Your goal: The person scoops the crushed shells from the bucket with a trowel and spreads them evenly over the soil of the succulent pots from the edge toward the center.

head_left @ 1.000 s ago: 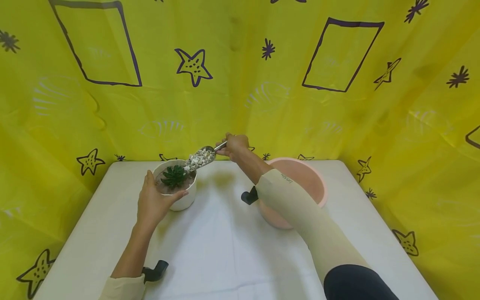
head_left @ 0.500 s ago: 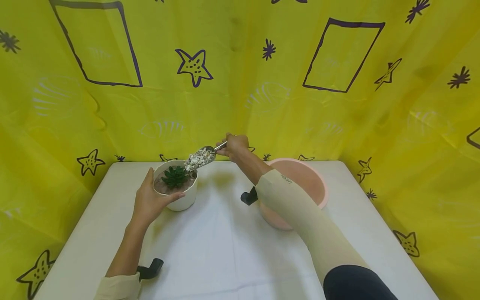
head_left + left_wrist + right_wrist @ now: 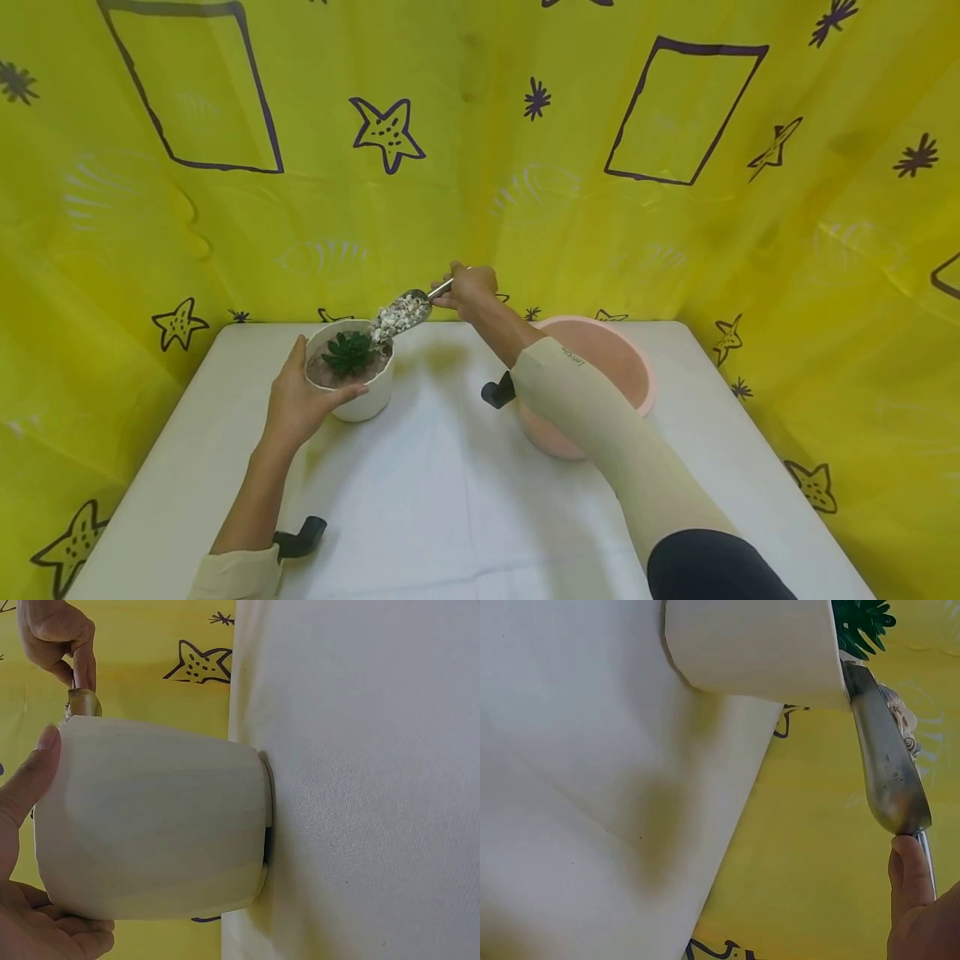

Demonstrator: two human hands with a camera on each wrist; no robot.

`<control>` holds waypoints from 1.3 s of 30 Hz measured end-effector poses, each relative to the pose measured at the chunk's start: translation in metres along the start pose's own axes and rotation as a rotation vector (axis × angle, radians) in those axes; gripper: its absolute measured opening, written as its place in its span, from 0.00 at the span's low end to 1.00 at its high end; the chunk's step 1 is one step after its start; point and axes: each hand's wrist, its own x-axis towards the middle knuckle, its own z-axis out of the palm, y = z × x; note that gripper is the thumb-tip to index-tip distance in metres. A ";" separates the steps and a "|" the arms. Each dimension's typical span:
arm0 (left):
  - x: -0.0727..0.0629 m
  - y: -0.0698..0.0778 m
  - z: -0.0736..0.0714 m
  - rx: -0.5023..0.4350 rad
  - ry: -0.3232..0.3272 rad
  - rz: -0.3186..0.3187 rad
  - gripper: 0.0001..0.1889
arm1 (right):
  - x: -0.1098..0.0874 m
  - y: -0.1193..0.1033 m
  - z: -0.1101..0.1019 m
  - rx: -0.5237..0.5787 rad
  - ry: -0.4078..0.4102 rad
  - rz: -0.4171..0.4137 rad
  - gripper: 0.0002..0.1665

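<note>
A white flower pot point(image 3: 372, 397) stands on the table at the left, with a green succulent point(image 3: 348, 353) in greyish soil. My left hand point(image 3: 300, 400) grips its near left side, thumb and fingers spread around the wall. In my right hand point(image 3: 472, 292) is the handle of a metal scoop point(image 3: 889, 761). Small whitish shells point(image 3: 401, 315) fill the scoop, a spiral one showing in the right wrist view. The scoop tilts down to the left, its lip right at the pot's rim beside the leaves. The pot's wall hides the soil in both wrist views.
A pink basin point(image 3: 566, 435) stands on the right of the white-covered table point(image 3: 435, 500), partly under my right forearm; its contents are hidden. A yellow patterned curtain point(image 3: 465, 192) hangs right behind the table's far edge. Dark camera mounts stick out from both wrists.
My left hand has shifted slightly left on the pot, then held still. The scoop's handle end has risen a little, so it tips slightly more toward the pot.
</note>
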 end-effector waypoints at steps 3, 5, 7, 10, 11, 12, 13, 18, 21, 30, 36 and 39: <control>0.000 0.000 0.000 0.005 -0.001 -0.005 0.69 | -0.001 0.000 0.000 -0.002 -0.001 -0.004 0.24; 0.000 -0.001 0.000 0.008 0.000 -0.006 0.69 | -0.001 0.000 0.000 -0.006 0.003 -0.005 0.24; 0.001 -0.001 0.001 0.008 0.001 -0.004 0.69 | -0.001 0.000 0.000 -0.011 0.008 -0.006 0.24; 0.001 -0.002 0.001 0.006 0.003 0.003 0.69 | -0.001 0.000 0.000 -0.017 0.013 -0.009 0.24; 0.001 -0.002 0.001 0.004 0.004 0.005 0.69 | -0.001 0.000 0.000 -0.017 0.013 -0.011 0.24; 0.001 -0.002 0.001 0.002 0.004 0.008 0.69 | -0.001 0.000 0.000 -0.019 0.013 -0.012 0.24; 0.001 -0.002 0.001 -0.001 0.003 0.010 0.69 | 0.000 0.000 -0.001 -0.021 0.012 -0.013 0.24; 0.000 -0.002 0.002 -0.025 0.001 0.023 0.69 | 0.001 0.000 -0.001 -0.025 0.014 -0.012 0.24; -0.002 0.001 0.003 -0.044 0.003 0.008 0.69 | 0.001 0.001 -0.002 -0.019 0.019 -0.004 0.23; -0.011 0.012 0.014 -0.023 0.081 -0.086 0.71 | 0.002 0.002 -0.005 -0.005 -0.007 0.020 0.23; -0.010 0.011 0.015 0.003 0.102 -0.092 0.69 | 0.003 0.001 -0.006 0.006 -0.007 0.017 0.23; -0.009 0.009 0.013 -0.006 0.097 -0.089 0.69 | 0.004 0.001 -0.006 0.006 0.000 0.011 0.23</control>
